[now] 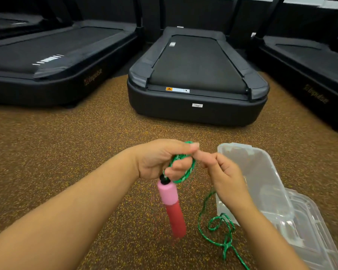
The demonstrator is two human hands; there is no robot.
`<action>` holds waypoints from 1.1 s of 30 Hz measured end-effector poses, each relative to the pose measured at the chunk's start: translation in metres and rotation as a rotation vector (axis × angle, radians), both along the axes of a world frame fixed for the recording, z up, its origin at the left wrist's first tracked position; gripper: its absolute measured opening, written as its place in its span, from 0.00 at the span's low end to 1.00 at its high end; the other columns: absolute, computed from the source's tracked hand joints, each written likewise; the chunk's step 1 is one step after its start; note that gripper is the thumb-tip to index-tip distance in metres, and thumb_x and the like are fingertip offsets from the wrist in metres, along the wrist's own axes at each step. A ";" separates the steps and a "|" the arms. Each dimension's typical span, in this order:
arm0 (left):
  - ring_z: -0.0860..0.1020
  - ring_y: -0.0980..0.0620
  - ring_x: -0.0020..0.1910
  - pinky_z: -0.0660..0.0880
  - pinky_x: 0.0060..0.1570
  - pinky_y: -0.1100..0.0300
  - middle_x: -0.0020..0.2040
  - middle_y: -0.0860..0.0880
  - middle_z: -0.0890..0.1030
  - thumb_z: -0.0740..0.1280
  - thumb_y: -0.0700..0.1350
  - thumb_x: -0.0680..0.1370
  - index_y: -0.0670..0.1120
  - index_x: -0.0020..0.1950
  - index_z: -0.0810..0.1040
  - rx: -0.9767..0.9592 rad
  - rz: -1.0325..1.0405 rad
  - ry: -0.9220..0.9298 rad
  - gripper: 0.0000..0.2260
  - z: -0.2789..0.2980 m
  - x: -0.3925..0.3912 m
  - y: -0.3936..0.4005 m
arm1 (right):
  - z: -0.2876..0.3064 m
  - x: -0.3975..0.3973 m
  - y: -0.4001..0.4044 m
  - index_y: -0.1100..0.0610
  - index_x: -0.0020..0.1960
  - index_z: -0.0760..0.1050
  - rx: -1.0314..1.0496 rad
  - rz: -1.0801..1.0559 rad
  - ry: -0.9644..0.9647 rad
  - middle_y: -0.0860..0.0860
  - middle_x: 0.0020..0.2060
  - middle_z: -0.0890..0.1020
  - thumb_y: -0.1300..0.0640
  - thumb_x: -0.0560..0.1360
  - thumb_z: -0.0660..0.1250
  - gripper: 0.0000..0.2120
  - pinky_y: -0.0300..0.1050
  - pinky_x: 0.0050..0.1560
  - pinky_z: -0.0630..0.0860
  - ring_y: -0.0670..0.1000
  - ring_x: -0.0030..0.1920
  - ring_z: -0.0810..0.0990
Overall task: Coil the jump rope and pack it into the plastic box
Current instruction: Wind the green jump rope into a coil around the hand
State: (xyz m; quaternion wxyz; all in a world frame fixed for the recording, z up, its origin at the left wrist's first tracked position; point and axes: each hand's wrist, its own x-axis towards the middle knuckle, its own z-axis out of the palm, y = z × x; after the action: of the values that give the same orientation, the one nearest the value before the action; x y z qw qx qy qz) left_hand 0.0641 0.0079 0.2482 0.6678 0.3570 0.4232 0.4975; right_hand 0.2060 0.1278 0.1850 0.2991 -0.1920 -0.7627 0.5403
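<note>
With our left hand [160,160] pinching the first small loops of rope [183,168], handle [171,207] dangling below, our right hand [225,176] should feed slack in even turns, box [252,184] open just beyond it.

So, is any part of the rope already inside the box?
No. The box holds nothing; the rope is looped in the left hand, and the rest trails on the floor.

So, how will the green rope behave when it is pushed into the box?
The green rope looks floppy: it lies in loose curls on the floor. The coil in the left hand may spring open if released. The hanging pink handle probably swings.
</note>
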 end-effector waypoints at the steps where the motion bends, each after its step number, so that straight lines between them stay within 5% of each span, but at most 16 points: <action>1: 0.65 0.60 0.17 0.63 0.22 0.69 0.21 0.55 0.69 0.58 0.49 0.79 0.40 0.54 0.82 0.005 0.074 -0.023 0.17 0.000 -0.002 0.002 | -0.005 0.000 -0.003 0.58 0.41 0.77 0.003 0.000 -0.019 0.43 0.28 0.70 0.47 0.78 0.61 0.16 0.42 0.33 0.63 0.42 0.29 0.66; 6: 0.61 0.61 0.17 0.54 0.25 0.66 0.20 0.54 0.65 0.57 0.52 0.80 0.42 0.56 0.80 0.023 0.418 -0.087 0.18 0.004 -0.015 0.004 | -0.021 0.001 -0.016 0.49 0.39 0.75 0.089 -0.010 -0.105 0.42 0.23 0.68 0.44 0.77 0.56 0.14 0.43 0.31 0.61 0.41 0.26 0.64; 11: 0.75 0.58 0.24 0.72 0.25 0.68 0.34 0.50 0.83 0.56 0.51 0.82 0.38 0.68 0.72 0.056 0.728 -0.127 0.20 0.000 -0.024 0.008 | -0.015 0.003 -0.033 0.47 0.45 0.74 0.389 0.031 -0.278 0.35 0.26 0.74 0.42 0.78 0.55 0.13 0.45 0.31 0.65 0.41 0.26 0.68; 16: 0.85 0.47 0.47 0.82 0.44 0.60 0.53 0.40 0.84 0.54 0.58 0.81 0.39 0.73 0.62 -0.023 0.615 0.027 0.28 -0.002 -0.023 0.006 | 0.011 0.001 -0.049 0.48 0.44 0.74 0.560 0.088 -0.249 0.42 0.29 0.76 0.36 0.76 0.51 0.19 0.50 0.38 0.74 0.45 0.35 0.75; 21: 0.79 0.49 0.59 0.71 0.57 0.58 0.62 0.39 0.80 0.38 0.71 0.75 0.43 0.76 0.59 -0.190 0.341 0.225 0.41 -0.005 -0.014 0.006 | 0.036 -0.004 -0.047 0.47 0.43 0.76 0.439 0.130 -0.149 0.46 0.36 0.82 0.39 0.74 0.57 0.15 0.53 0.39 0.77 0.48 0.40 0.81; 22: 0.80 0.52 0.56 0.71 0.53 0.61 0.60 0.39 0.81 0.36 0.72 0.74 0.43 0.73 0.66 -0.197 0.288 0.231 0.43 -0.005 -0.011 0.005 | 0.042 -0.005 -0.045 0.48 0.43 0.76 0.392 0.141 -0.135 0.48 0.34 0.81 0.40 0.74 0.58 0.14 0.55 0.38 0.77 0.49 0.36 0.80; 24: 0.80 0.52 0.41 0.74 0.43 0.63 0.44 0.42 0.84 0.34 0.72 0.73 0.44 0.50 0.82 -0.171 0.185 0.204 0.45 -0.005 -0.008 0.002 | 0.053 -0.005 -0.038 0.51 0.42 0.77 0.249 0.208 -0.096 0.49 0.28 0.78 0.47 0.76 0.61 0.11 0.53 0.39 0.79 0.52 0.33 0.79; 25: 0.79 0.50 0.38 0.75 0.43 0.61 0.40 0.42 0.82 0.34 0.72 0.73 0.43 0.42 0.82 -0.153 0.135 0.189 0.45 -0.006 -0.007 0.001 | 0.058 -0.005 -0.034 0.52 0.42 0.78 0.205 0.236 -0.086 0.50 0.28 0.78 0.52 0.78 0.62 0.09 0.46 0.40 0.79 0.51 0.33 0.80; 27: 0.80 0.45 0.38 0.75 0.45 0.54 0.43 0.39 0.82 0.35 0.73 0.71 0.41 0.43 0.81 -0.143 0.054 0.182 0.46 -0.007 -0.008 0.000 | 0.064 -0.003 -0.023 0.54 0.42 0.79 0.247 0.225 -0.096 0.54 0.31 0.80 0.55 0.78 0.63 0.09 0.38 0.38 0.76 0.49 0.34 0.79; 30: 0.82 0.48 0.33 0.77 0.40 0.58 0.40 0.40 0.84 0.39 0.74 0.71 0.41 0.52 0.82 -0.166 -0.090 0.216 0.46 -0.005 -0.011 -0.002 | 0.064 -0.002 -0.009 0.52 0.40 0.79 0.294 0.143 -0.122 0.48 0.29 0.76 0.52 0.77 0.65 0.08 0.37 0.34 0.70 0.43 0.31 0.73; 33: 0.80 0.54 0.26 0.76 0.32 0.63 0.33 0.45 0.83 0.51 0.64 0.76 0.36 0.64 0.74 -0.132 -0.164 0.251 0.34 0.002 -0.007 -0.005 | 0.059 -0.001 -0.002 0.50 0.40 0.78 0.282 0.093 -0.139 0.42 0.30 0.77 0.51 0.78 0.63 0.10 0.36 0.36 0.70 0.40 0.33 0.74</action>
State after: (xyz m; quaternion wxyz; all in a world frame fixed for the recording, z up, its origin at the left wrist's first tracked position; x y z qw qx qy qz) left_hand 0.0569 0.0033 0.2505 0.6700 0.4049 0.5046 0.3641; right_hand 0.2048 0.1258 0.2437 0.2444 -0.1492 -0.8580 0.4264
